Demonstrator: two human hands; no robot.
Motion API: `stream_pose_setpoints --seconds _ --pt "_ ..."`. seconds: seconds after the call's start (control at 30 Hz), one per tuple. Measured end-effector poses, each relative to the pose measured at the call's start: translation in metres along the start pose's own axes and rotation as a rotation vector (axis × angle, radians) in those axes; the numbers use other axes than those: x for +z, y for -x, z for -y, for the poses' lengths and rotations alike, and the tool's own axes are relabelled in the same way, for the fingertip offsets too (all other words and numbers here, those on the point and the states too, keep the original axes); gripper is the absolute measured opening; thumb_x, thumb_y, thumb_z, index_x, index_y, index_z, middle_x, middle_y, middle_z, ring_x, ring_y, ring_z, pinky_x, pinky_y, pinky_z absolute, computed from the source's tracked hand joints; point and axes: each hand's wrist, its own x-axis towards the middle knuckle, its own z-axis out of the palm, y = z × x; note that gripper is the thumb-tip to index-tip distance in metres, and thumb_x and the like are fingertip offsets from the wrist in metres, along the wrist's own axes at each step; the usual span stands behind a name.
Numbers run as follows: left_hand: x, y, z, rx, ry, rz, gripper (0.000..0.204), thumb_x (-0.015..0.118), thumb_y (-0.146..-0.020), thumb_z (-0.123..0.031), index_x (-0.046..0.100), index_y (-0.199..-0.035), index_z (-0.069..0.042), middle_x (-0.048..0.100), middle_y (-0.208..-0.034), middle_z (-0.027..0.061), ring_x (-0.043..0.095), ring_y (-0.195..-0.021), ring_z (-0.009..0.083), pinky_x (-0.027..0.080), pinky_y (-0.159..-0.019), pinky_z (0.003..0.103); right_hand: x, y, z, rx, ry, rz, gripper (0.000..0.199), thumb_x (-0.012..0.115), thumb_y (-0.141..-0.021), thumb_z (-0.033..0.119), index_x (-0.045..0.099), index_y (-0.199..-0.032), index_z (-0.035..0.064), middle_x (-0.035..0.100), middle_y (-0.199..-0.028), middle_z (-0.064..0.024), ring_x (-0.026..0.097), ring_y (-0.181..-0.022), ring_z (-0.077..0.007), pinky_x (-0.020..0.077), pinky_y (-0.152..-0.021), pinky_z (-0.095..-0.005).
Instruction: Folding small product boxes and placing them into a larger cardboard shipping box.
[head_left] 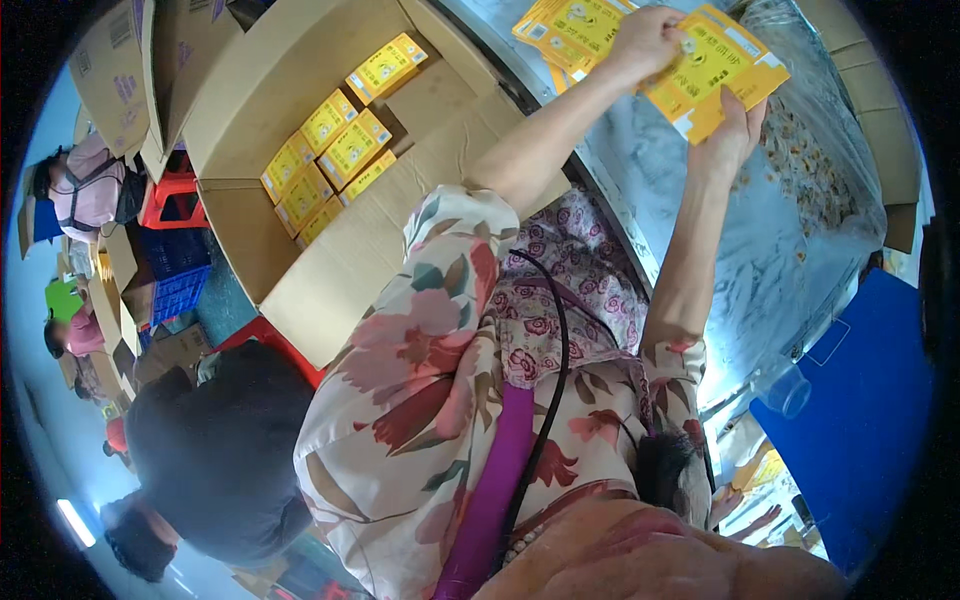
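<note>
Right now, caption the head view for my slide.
Both hands, left hand and right hand, hold a yellow carton beside an open cardboard box.

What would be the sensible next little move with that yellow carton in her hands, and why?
Probably finish shaping it. Both the left hand and right hand grip a yellow carton that looks flat, above the table. The cardboard box to the left already holds several finished yellow boxes.

Flat yellow pkg (715, 70) w/ orange edge, far right, gripped between both hands. More yellow pkgs (570, 25) just left. Yellow boxes (335, 145) packed in open brown carton (300, 280), far left.
</note>
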Motion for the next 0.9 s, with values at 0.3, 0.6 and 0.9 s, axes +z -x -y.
stream_pose_setpoints --seconds 0.3,0.6,0.9 --pt "-0.005 0.086 -0.107 -0.468 1.004 0.661 0.081 0.071 -0.081 -0.044 0.032 -0.142 -0.008 0.048 -0.131 0.0065 0.049 -0.118 0.0168 0.043 -0.097 0.035 -0.007 0.037 0.045 -0.456 0.691 0.258 0.053 0.046 -0.092 0.028 0.044 -0.137 0.0003 0.047 -0.136 -0.0153 0.044 -0.124 -0.0261 0.0346 -0.104 -0.0382" --pt "-0.009 0.155 -0.114 -0.66 1.697 0.918 0.068 0.063 -0.088 -0.041 0.036 -0.14 -0.008 0.047 -0.135 0.0077 0.046 -0.123 0.0207 0.038 -0.103 0.038 -0.027 0.084 0.088 -0.544 1.264 0.444 0.062 0.055 -0.086 0.035 0.044 -0.136 -0.0002 0.045 -0.138 -0.0189 0.04 -0.129 -0.0366 0.0287 -0.108 -0.0443" --pt "-0.076 0.173 -0.122 -1.17 1.731 0.812 0.062 0.065 -0.085 -0.023 0.039 -0.137 -0.002 0.058 -0.123 0.0118 0.06 -0.107 0.0199 0.051 -0.089 0.033 -0.033 0.092 0.106 -0.454 1.286 0.564 0.077 0.073 -0.069 0.051 0.055 -0.127 0.004 0.051 -0.132 -0.0162 0.05 -0.117 -0.0344 0.0421 -0.096 -0.0426"
